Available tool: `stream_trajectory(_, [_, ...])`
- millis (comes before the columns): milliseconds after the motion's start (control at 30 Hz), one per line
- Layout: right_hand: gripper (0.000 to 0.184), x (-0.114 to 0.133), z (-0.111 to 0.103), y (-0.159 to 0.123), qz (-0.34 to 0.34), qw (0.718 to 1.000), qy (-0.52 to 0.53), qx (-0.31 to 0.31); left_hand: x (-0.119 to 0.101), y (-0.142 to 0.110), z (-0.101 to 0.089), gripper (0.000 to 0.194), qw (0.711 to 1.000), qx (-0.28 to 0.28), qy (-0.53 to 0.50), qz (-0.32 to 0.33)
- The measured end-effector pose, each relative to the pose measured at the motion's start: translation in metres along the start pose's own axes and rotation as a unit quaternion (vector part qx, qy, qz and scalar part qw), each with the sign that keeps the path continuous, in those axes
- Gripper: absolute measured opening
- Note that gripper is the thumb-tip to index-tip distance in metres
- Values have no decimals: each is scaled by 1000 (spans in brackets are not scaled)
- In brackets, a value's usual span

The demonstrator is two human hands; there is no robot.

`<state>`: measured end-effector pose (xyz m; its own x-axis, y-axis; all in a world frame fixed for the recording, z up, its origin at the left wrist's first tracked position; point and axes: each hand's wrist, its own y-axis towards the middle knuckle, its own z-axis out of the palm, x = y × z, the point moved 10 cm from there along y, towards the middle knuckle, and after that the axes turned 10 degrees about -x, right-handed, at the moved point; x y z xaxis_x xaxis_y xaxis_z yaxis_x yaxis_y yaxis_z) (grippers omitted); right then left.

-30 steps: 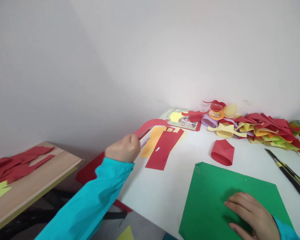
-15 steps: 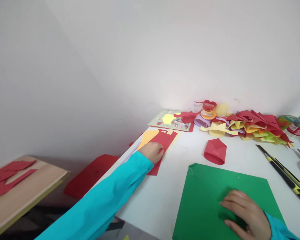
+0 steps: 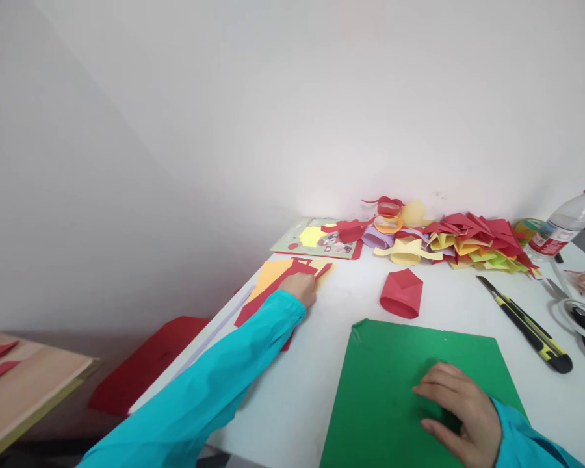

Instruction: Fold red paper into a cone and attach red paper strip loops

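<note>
The red cut paper [image 3: 262, 299] on the left of the white surface [image 3: 283, 403] is partly covered by the left hand [image 3: 298, 288], its fingers curled; whether paper is gripped cannot be told. The right hand [image 3: 461, 411] is held loosely open at the green sheet [image 3: 385, 383], near a folded red loop [image 3: 402, 294].

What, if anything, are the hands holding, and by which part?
The left hand covers part of the red paper; whether it grips any cannot be told. The right hand, loosely curled over the green sheet, holds nothing visible.
</note>
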<state>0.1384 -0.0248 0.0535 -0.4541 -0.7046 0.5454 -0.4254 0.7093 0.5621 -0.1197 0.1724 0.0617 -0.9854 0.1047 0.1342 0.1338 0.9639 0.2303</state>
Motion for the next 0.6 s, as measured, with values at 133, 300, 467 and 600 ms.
stream_trajectory(133, [27, -2, -8, 2, 16, 999, 26, -24, -12, -21, -42, 30, 995, -96, -31, 27])
stream_trajectory(300, [54, -21, -26, 15, 142, 977, 121, -103, -77, -99, -151, 22, 873, -389, -195, 219])
stream_trajectory(467, [63, 1, -27, 51, 137, 923, 349, -86, -137, -125, -187, 23, 791, -374, -356, 329])
stream_trajectory(600, [23, 7, -36, 76, 118, 939, 307, -96, -147, -108, -188, 22, 770, -412, -394, 287])
